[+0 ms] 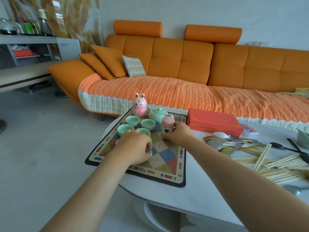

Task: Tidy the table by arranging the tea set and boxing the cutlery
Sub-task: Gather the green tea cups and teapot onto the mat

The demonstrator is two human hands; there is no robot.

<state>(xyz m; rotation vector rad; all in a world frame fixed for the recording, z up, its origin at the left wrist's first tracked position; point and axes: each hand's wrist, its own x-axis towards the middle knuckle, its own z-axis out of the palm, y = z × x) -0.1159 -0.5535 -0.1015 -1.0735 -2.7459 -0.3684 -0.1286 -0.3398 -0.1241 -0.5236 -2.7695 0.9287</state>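
A patterned mat [165, 158] lies on the white table [197, 195]. At its far end stand a mint teapot [158, 113], several mint cups [132, 121] and a pink rabbit figure [139, 106]. My right hand [178, 133] grips a small pink-lidded jar [167, 125] with a heart on it, beside the teapot. My left hand [135, 148] rests on the mat, closed on a small white cup [149, 152] that is mostly hidden under the fingers. A red box [214, 122] lies shut to the right. Spoons [222, 135] and a pile of chopsticks [274, 166] are scattered beyond it.
An orange sofa [184, 64] with a knitted cover runs behind the table. A mint bowl [303, 138] sits at the right edge, with dark spoons [277, 145] near it. A blue-and-white small box [250, 129] lies behind the red box. Grey floor lies left of the table.
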